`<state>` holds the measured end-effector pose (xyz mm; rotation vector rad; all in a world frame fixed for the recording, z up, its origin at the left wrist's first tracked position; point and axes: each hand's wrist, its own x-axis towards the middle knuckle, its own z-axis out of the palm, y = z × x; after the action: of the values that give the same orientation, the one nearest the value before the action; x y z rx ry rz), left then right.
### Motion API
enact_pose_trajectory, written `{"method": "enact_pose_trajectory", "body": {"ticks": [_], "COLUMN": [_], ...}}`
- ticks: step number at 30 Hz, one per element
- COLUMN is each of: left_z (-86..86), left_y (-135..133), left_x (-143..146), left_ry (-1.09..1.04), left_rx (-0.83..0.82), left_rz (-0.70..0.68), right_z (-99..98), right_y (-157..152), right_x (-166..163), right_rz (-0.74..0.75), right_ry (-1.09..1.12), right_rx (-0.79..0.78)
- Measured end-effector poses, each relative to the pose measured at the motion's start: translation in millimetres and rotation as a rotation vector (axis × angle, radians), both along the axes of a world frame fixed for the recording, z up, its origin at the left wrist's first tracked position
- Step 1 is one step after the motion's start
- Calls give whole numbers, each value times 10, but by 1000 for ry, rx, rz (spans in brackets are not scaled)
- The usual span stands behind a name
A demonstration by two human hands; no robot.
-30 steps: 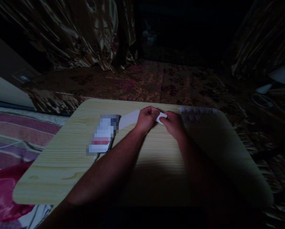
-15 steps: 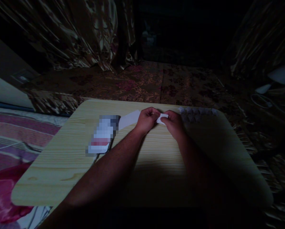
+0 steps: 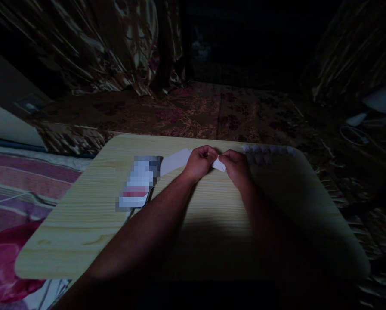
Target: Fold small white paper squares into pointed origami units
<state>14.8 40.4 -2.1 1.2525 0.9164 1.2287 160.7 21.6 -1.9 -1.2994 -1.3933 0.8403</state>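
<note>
Between my two hands is a small piece of white paper (image 3: 219, 164), folded, with a pointed lower right corner. My left hand (image 3: 200, 162) pinches its left side, fingers curled. On the other side my right hand (image 3: 235, 165) grips the upper right edge with thumb and fingertips. Parts of the paper are hidden behind the fingers. Flat on the table, just left of my left hand, lie white paper sheets (image 3: 175, 162). To the right of my right hand, several small pale folded pieces (image 3: 266, 151) sit in rows, too dark to make out in detail.
Both forearms reach over a light wooden table (image 3: 83, 206) with rounded corners. A phone-like device (image 3: 136, 183), its screen blurred out, lies at the left. Behind stand a patterned covered ledge (image 3: 193, 110) and curtains (image 3: 137, 43). Striped bedding (image 3: 25, 181) is at the left.
My right thumb has moved up to the paper's top edge. The paper's right part now slopes down to a point, where it was a small rectangle before. My left hand stays nearly still.
</note>
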Motion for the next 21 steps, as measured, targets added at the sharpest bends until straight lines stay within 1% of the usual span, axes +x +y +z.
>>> {"method": "enact_pose_trajectory", "body": {"ticks": [3, 6, 9, 12, 21], "left_z": [-8, -9, 3, 19, 16], "left_y": [-1, 2, 3, -1, -7], "left_x": [8, 20, 26, 25, 23], "left_ry": [4, -1, -8, -16, 7], "left_rx": [6, 5, -1, -24, -21], "left_rz": [-1, 52, 106, 127, 110], "right_z": [29, 50, 60, 65, 29], "right_y": [-7, -8, -9, -18, -5], "right_x": [0, -4, -14, -24, -23], "right_rz": [-20, -23, 21, 69, 55], "right_ry": [-12, 20, 115, 176, 98], "right_rx": [6, -6, -40, -102, -86]}}
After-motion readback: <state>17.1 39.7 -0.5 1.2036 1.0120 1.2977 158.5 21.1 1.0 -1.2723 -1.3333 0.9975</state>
